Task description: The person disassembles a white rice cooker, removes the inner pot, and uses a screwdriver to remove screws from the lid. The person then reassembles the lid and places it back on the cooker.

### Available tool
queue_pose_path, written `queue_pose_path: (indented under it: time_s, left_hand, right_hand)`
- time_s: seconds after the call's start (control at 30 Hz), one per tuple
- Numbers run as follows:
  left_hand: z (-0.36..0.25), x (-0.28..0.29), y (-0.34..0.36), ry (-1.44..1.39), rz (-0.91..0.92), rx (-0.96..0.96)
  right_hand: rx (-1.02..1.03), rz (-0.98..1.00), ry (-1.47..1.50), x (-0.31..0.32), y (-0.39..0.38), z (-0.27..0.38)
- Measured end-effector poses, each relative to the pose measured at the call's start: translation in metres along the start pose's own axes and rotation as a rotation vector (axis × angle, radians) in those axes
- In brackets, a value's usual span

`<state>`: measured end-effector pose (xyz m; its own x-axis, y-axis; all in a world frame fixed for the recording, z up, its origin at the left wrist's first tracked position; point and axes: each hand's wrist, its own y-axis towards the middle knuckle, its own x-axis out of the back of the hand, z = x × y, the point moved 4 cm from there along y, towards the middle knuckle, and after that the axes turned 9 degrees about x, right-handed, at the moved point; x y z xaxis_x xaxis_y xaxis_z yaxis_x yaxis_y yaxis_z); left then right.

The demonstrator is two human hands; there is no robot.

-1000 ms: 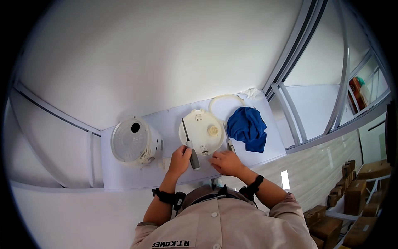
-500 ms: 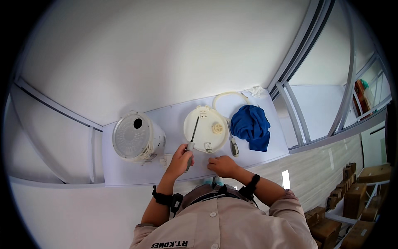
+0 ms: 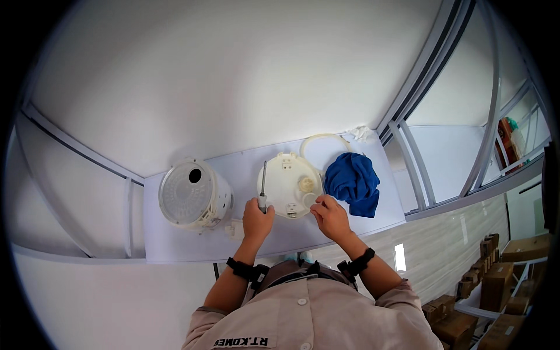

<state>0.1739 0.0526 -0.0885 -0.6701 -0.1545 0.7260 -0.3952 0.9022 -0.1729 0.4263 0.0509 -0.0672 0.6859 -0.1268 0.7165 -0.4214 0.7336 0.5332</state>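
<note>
My left hand [image 3: 257,220] is wrapped round the handle of a screwdriver [image 3: 263,181], its dark shaft pointing away from me. Just right of it on the table lies a round cream lid [image 3: 273,189], with a small ribbed round fitting [image 3: 306,184] on its inner face. Between the fingertips of my right hand [image 3: 332,218] is a small translucent ring [image 3: 310,200], over the lid's lower right edge. The second screwdriver by the lid is mostly hidden by that hand. A crumpled blue cloth [image 3: 352,179] lies just beyond it.
At the left of the white table [image 3: 169,242] is a round white appliance body [image 3: 185,195] with a black hole. A small white part [image 3: 235,229] lies near my left wrist. A cream sealing ring [image 3: 324,136] and white tissue [image 3: 363,134] are at the back. Cardboard boxes [image 3: 497,283] stand lower right.
My right hand has moved up and right from the near side of the lid, now with the translucent ring in its fingers. My left hand has brought the screwdriver slightly left and more upright.
</note>
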Motion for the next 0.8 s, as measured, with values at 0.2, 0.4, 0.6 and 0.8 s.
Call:
queue_pose_path:
  time_s: [0.2, 0.4, 0.6, 0.8]
  left_hand:
    - [0.012, 0.000, 0.006, 0.012, -0.002, 0.019]
    - [0.016, 0.013, -0.004, 0.063, 0.047, 0.042]
    - [0.015, 0.031, -0.011, 0.178, -0.068, -0.052]
    - [-0.038, 0.041, -0.017, 0.184, 0.005, -0.153]
  right_hand:
    - [-0.138, -0.066, 0.071, -0.019, 0.001, -0.020]
    - [-0.073, 0.073, -0.008, -0.028, 0.007, -0.020]
    - [-0.064, 0.103, 0.005, -0.030, 0.007, -0.007]
    - [-0.075, 0.116, 0.008, -0.029, 0.010, -0.001]
